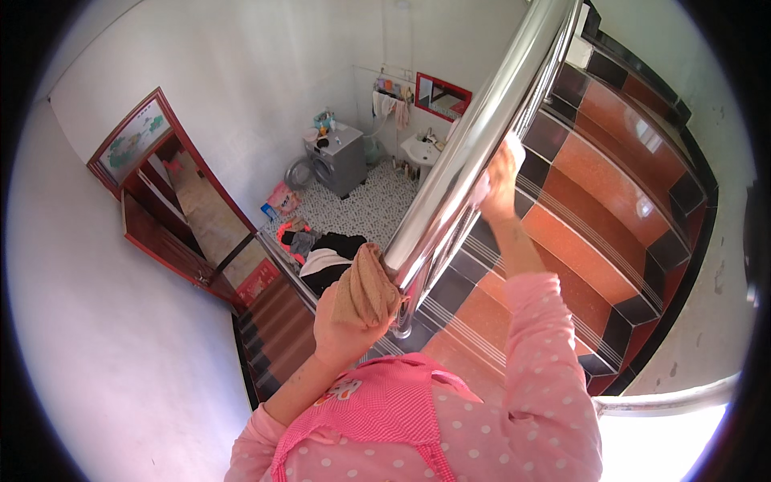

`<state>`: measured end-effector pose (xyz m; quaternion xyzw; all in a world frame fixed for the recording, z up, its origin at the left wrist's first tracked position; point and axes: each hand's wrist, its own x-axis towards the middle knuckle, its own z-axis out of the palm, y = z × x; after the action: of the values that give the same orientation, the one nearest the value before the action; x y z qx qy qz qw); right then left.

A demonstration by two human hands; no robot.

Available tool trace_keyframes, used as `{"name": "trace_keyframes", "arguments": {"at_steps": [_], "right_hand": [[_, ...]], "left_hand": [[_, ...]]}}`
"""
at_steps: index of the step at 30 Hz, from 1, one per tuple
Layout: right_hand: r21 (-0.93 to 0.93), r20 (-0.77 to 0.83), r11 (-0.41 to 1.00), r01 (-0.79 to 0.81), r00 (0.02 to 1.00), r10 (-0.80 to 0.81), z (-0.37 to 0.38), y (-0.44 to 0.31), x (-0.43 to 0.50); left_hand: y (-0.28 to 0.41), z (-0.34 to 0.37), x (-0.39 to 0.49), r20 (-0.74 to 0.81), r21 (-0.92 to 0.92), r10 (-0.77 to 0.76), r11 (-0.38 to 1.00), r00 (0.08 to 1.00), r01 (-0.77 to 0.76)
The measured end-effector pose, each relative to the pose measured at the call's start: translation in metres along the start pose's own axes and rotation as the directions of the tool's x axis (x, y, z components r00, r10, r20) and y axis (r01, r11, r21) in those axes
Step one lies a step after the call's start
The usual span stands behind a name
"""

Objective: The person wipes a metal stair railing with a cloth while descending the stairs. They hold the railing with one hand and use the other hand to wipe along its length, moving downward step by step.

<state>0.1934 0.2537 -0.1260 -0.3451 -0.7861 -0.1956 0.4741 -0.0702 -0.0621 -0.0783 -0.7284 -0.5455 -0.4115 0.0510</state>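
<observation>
My left hand [351, 337] grips a folded brown towelling cloth [366, 288] against the lower end of a shiny stainless steel handrail [467, 159]. Farther up, my right hand [503, 184] is at the stair-side face of the same railing. Its fingers are closed around what looks like a pale cloth [480, 189], mostly hidden and blurred. Below the rail's end stands a steel post [402, 328].
Orange and black tiled stairs [596, 223] curve upward at right; darker steps [280, 328] descend at left. Below are a heap of clothes [328, 253], a grey washing machine [337, 158], a washbasin [421, 150] and an open red-brown door [168, 247].
</observation>
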Motion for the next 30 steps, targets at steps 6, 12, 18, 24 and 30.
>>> {"name": "trace_keyframes", "arguments": {"at_steps": [6, 12, 18, 24, 30], "right_hand": [[0.033, 0.471, 0.999, -0.032, 0.882, 0.013, -0.001, -0.103, -0.115], [-0.191, 0.63, 0.953, 0.234, 0.774, -0.064, -0.027, -0.093, -0.073], [0.45, -0.132, 0.765, -0.462, 0.812, 0.568, -0.029, 0.018, 0.056], [0.888, -0.301, 0.414, -0.199, 0.429, 0.852, -0.107, 0.001, 0.144], [0.559, -0.288, 0.828, 0.044, 0.947, 0.143, -0.074, -0.071, 0.097]], "left_hand": [[-0.013, 0.003, -0.023, 0.149, -0.251, -0.266, 0.921, 0.953, 0.296], [-0.003, -0.007, -0.014, 0.239, -0.314, -0.363, 0.848, 0.9, 0.426], [-0.008, -0.003, -0.015, 0.188, -0.321, -0.259, 0.895, 0.947, 0.309], [-0.01, 0.0, -0.013, 0.043, -0.223, -0.154, 0.962, 0.987, 0.16], [-0.008, -0.001, -0.018, 0.146, -0.182, -0.219, 0.953, 0.965, 0.244]]}}
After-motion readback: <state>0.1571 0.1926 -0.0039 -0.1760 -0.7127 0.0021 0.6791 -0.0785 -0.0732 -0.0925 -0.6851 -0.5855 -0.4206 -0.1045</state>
